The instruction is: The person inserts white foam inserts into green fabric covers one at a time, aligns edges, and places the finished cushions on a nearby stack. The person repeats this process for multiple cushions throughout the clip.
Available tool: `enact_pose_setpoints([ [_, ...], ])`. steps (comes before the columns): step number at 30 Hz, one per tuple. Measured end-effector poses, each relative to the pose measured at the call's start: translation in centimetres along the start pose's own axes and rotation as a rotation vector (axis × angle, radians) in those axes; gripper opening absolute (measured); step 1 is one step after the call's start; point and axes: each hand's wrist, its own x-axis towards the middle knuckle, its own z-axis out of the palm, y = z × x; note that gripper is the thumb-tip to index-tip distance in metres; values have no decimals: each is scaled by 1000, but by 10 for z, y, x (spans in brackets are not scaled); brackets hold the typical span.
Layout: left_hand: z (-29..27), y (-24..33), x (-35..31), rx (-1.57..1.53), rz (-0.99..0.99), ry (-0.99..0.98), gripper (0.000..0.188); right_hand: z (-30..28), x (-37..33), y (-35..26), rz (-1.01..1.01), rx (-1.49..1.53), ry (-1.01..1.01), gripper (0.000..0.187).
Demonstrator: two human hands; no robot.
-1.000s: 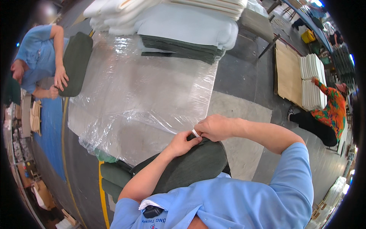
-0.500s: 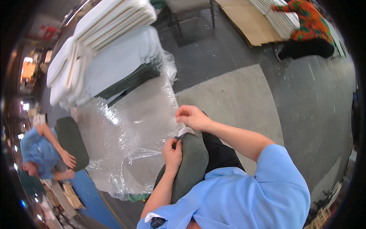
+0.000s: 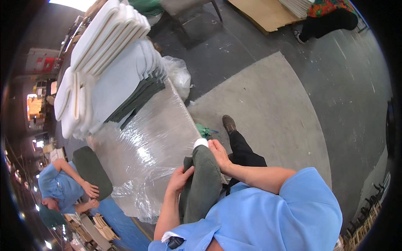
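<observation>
From my remote seat I've got the green cover (image 3: 204, 184) at six o'clock, likely light, soft and grippy, best taken by its edges, left hand (image 3: 178, 180) pinching its fabric at nine, right hand's (image 3: 218, 155) fingers together at one, grip unclear.

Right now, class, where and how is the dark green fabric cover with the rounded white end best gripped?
Probably pinch the loose left edge of the dark green fabric cover, coming from the left: that flap stands out from the body, within the left hand's hold. The right hand lies opposite, beside the white end.
</observation>
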Motion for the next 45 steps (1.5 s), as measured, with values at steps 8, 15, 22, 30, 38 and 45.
enact_pose_setpoints([
  [8, 34, -6, 17, -80, 156, 109, 35, -12, 37, 19, 226, 560, -212, 75],
  [15, 49, 8, 39, -204, 269, 98, 38, -13, 15, -65, 548, 610, -315, 91],
  [22, 64, 26, 38, 340, 487, 365, 29, -22, 12, -91, 588, 535, -324, 101],
  [30, 65, 24, 45, 316, 476, 430, 39, -30, 8, -72, 654, 434, -226, 104],
  [38, 58, 29, 44, 248, 463, 361, 39, -23, 14, -92, 645, 514, -261, 103],
  [45, 58, 42, 48, 396, 470, 357, 40, -31, 36, -83, 641, 483, -230, 91],
])
